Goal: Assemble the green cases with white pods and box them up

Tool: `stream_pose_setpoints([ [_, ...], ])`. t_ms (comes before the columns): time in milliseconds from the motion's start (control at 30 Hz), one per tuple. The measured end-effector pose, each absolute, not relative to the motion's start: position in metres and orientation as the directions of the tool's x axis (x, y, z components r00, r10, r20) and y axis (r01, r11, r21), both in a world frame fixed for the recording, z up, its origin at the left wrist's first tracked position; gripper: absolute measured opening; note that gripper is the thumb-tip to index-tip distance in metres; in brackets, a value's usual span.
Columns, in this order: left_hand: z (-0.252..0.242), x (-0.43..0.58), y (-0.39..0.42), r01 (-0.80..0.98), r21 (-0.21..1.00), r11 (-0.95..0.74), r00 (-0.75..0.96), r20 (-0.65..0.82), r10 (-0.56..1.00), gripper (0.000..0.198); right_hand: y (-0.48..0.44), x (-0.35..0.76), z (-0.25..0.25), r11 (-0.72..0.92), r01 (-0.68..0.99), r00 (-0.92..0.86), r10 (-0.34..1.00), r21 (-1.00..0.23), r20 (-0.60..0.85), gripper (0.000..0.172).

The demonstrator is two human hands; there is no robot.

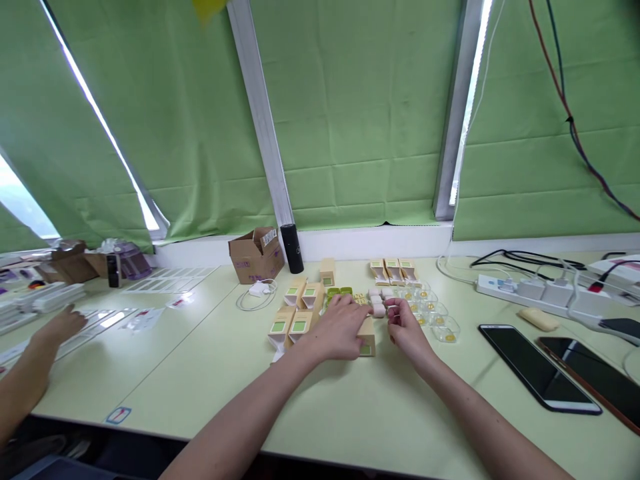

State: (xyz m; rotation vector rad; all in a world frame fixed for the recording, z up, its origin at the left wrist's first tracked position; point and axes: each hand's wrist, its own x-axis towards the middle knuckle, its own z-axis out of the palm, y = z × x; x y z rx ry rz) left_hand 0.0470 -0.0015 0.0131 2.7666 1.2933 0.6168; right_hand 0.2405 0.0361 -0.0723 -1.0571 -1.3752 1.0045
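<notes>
Left hand (pixel 343 327) covering part of a box (pixel 370 339), perhaps steadying it; cannot tell if fingers are clamping
Right hand (pixel 406 328) curling beside pale blocks (pixel 379 311); cannot tell if fingertips are pinching anything
Box lying between hands; cups (pixel 445 331) sitting right, more boxes (pixel 300 325) lining up left, seemingly for easy reach

2 forearms (pixel 255 403) reach forward, right fingers (pixel 399 307) bent

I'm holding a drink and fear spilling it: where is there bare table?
Between the white charger and left forearm; also between that and the right forearm. Crowded: around left hand and right hand, with cartons and clear containers; far right, phones and power strip.
</notes>
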Motion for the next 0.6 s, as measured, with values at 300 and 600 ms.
stream_pose_setpoints([
  [300,0.057,0.025,0.065,0.814,0.274,-0.513,0.429,0.312,0.848,0.051,0.033,0.236,-0.078,0.224,0.081,-0.057,0.974,-0.971,0.220,0.049],
  [600,0.068,0.034,0.152,0.934,0.046,-0.355,0.319,0.342,0.884,0.054,0.030,0.231,-0.080,0.163,0.086,-0.129,0.980,-0.983,0.152,0.050],
])
